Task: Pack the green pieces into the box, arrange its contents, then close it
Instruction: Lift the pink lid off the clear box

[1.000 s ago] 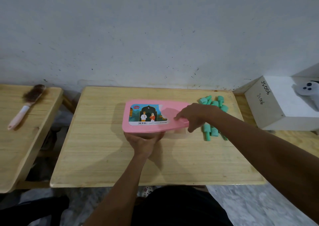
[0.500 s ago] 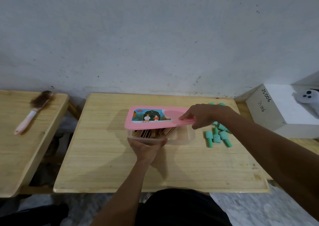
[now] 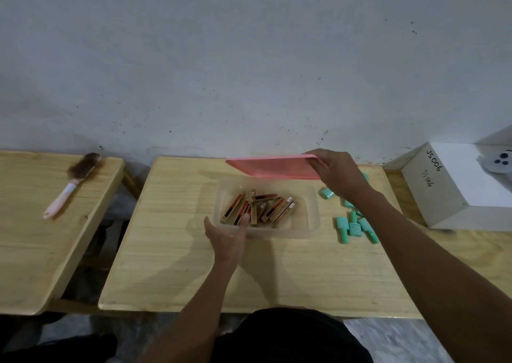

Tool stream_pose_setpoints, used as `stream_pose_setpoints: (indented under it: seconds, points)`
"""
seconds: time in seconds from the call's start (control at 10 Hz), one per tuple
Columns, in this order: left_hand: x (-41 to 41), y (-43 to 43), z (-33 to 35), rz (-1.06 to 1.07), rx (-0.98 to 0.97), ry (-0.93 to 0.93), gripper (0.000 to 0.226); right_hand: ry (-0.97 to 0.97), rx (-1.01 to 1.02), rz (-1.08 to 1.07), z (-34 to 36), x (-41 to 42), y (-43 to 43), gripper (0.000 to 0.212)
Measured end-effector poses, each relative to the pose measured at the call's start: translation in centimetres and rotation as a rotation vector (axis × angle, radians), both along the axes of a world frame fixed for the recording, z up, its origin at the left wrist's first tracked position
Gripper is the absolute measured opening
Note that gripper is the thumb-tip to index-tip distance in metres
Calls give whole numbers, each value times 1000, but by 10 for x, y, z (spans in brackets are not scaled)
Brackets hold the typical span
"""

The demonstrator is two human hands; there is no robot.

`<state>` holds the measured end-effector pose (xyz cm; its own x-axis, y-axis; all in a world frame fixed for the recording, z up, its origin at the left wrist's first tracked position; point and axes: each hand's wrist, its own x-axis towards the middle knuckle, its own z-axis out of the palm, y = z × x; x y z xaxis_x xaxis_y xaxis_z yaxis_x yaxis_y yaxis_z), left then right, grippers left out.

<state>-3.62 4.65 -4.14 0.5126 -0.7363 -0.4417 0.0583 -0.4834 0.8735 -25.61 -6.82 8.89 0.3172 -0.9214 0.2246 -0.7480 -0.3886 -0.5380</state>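
Note:
A clear plastic box [image 3: 311, 213] sits uncovered in the middle of the wooden table [image 3: 177, 265]; several slim gold, red and black cartons [image 3: 259, 207] lie jumbled inside. My right hand [image 3: 336, 175] grips the right end of the pink lid [image 3: 273, 166] and holds it tilted in the air behind the box. My left hand [image 3: 225, 236] holds the box's near left rim, thumb on the outside. Several green pieces [image 3: 354, 228] lie scattered on the table right of the box, some hidden under my right forearm.
A white carton marked JS006 [image 3: 454, 185] stands at the right with a white device [image 3: 498, 161] on top. A second wooden table [image 3: 33, 224] at the left carries a brush with a pink handle [image 3: 72, 185]. A grey wall rises right behind both tables.
My right hand has lifted the pink lid off the box and tipped it up toward the wall, baring the cartons inside. My left hand has stayed on the box's near rim.

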Motion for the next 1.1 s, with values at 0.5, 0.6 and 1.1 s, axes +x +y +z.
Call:
stream_pose_setpoints:
  seconds: [0.5, 0.6, 1.1]
  points:
    - [76, -47, 123, -12, -75, 443, 30, 29, -533, 411, -45, 143, 68, 38]
    - [95, -42, 122, -9, -92, 420, 33, 136, -260, 502, -60, 144, 67, 59]
    - [157, -14, 33, 20, 351, -400, 35, 332, 378, 290, -113, 99, 59, 29]
